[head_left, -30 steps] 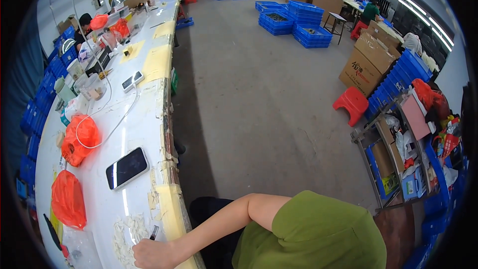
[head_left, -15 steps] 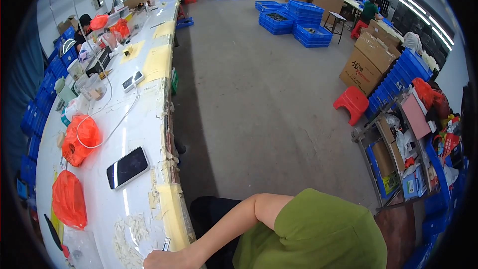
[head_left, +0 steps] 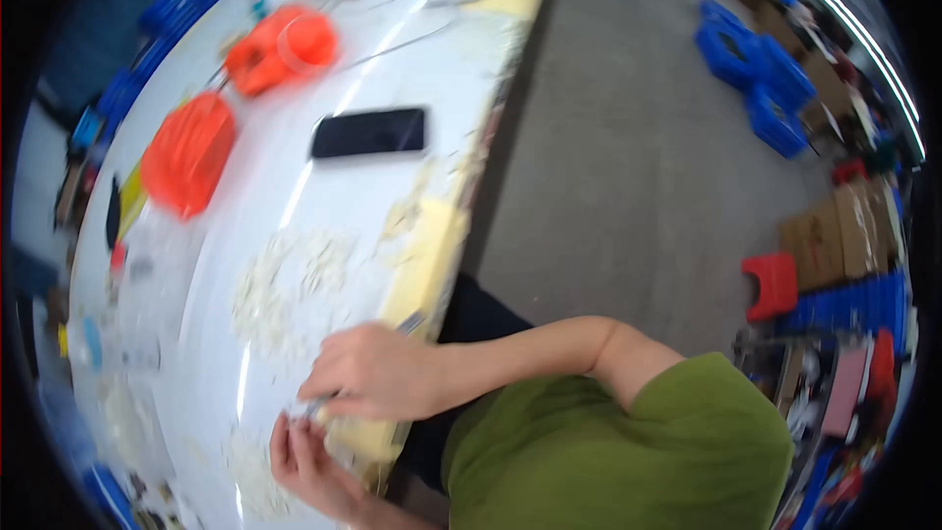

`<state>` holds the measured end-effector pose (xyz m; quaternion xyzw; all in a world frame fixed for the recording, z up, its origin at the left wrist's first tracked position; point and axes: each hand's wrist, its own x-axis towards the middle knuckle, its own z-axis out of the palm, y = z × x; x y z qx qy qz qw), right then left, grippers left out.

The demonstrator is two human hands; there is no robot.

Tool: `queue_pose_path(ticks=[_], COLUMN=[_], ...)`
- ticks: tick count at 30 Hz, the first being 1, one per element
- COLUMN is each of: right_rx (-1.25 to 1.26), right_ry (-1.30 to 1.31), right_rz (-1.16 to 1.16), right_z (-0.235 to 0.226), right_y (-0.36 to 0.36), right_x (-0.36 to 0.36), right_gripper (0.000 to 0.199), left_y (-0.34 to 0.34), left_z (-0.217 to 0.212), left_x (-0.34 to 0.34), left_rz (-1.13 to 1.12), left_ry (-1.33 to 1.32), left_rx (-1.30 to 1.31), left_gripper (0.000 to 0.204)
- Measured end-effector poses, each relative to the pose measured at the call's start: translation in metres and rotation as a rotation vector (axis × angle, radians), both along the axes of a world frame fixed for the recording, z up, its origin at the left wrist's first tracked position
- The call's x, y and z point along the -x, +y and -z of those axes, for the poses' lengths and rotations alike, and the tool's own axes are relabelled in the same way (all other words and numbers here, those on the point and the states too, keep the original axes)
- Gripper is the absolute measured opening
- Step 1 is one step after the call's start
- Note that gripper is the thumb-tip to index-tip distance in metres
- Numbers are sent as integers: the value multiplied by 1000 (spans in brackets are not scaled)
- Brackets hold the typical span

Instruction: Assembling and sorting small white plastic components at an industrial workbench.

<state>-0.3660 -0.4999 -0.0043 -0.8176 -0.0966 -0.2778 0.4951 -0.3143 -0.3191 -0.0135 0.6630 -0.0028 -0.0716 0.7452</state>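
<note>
At the near edge of the table, both my hands are together. My right hand [head_left: 378,373], reaching in from the right, is closed round a slim grey tool [head_left: 412,322]; one end shows beyond the back of the hand, and its kind is not clear. Just below it my left hand [head_left: 309,466] pinches a small whitish piece [head_left: 306,415] at the fingertips, blurred and partly hidden. The tool's front part meets the left fingertips. Scattered small white pieces [head_left: 265,290] lie on the white tabletop [head_left: 235,236] beyond my hands, and another small pile [head_left: 255,476] lies left of my left hand.
A black phone [head_left: 370,132] lies farther up the table, near two orange-red plastic bags [head_left: 191,157]. Clear plastic [head_left: 147,285] covers the left side. Yellow tape [head_left: 432,255] runs along the table edge. On the right stand a red stool [head_left: 770,287], cardboard boxes [head_left: 834,236] and blue crates [head_left: 760,69].
The view has swung down and left toward the table, blurring the picture. My right hand now shows whole, and my left hand has come into view beside it.
</note>
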Motion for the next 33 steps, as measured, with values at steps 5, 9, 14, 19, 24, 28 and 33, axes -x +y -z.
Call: queue_pose_path(ticks=[5, 9, 14, 19, 24, 28, 33], right_rx=[-83, -134, -90, -24, 34, 86, 140], right_ry=[10, 129, 167, 174, 114, 94, 73], right_rz=[69, -108, -101, -140, -155, -139, -131], right_z=[11, 24, 16, 6, 15, 19, 23], right_y=[-50, -59, -20, -1, 26, 38, 46], right_x=[18, 15, -1, -12, -28, -33, -36], right_gripper=[29, 33, 32, 28, 31, 29, 26], left_y=[-53, -51, -14, 6, 34, 43, 43], left_z=[6, 29, 23, 13, 22, 25, 36], left_x=[15, 19, 0, -7, -23, -27, -29], left_rz=[207, 222, 395, 383, 416, 378, 331], left_ry=[70, 144, 169, 183, 199, 218, 149], left_rx=[272, 373, 387, 363, 392, 339, 412], left_gripper=[19, 19, 20, 19, 17, 16, 18])
